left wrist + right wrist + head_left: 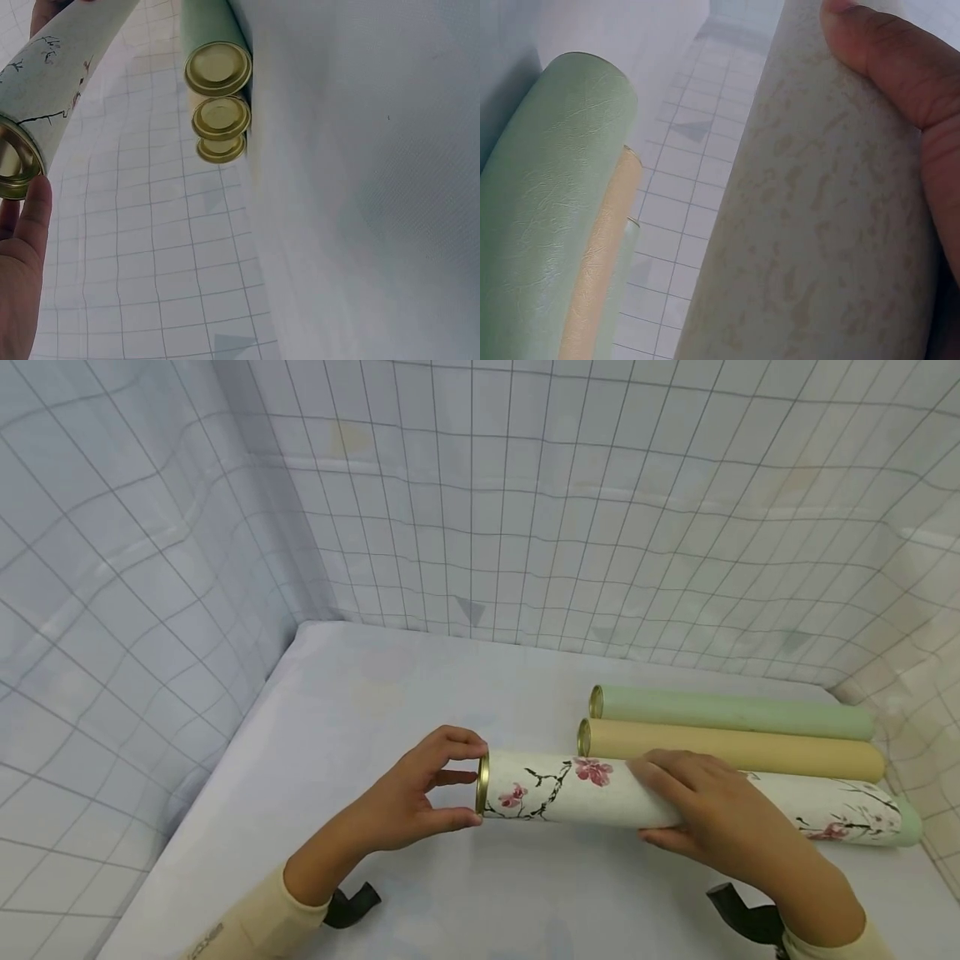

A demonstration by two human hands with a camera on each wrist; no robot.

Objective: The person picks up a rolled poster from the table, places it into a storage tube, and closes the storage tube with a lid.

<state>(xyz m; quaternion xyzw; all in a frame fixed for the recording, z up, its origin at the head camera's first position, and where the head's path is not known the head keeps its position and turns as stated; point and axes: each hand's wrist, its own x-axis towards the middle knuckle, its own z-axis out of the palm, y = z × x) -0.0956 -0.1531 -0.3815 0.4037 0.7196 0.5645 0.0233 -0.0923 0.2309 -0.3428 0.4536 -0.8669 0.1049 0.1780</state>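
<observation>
A long white tube (585, 791) printed with pink blossoms and dark branches is held level by both hands. At its gold-rimmed left end, my left hand (420, 793) grips the rim between thumb below and fingers above. My right hand (712, 818) curls over the tube's middle, with the thumb on the near side. In the left wrist view the gold metal end (16, 159) of this tube faces the left fingers. Up close in the right wrist view, the white tube (810, 202) shows mottled beige marks beside the right thumb.
Behind the white tube lie a tan tube (735, 747) and a pale green tube (727, 710). Another green tube (910, 822) is mostly hidden behind it. White cloth (322, 710) covers the table; gridded sheets (525, 510) hang around it. Black straps (352, 906) sit near both wrists.
</observation>
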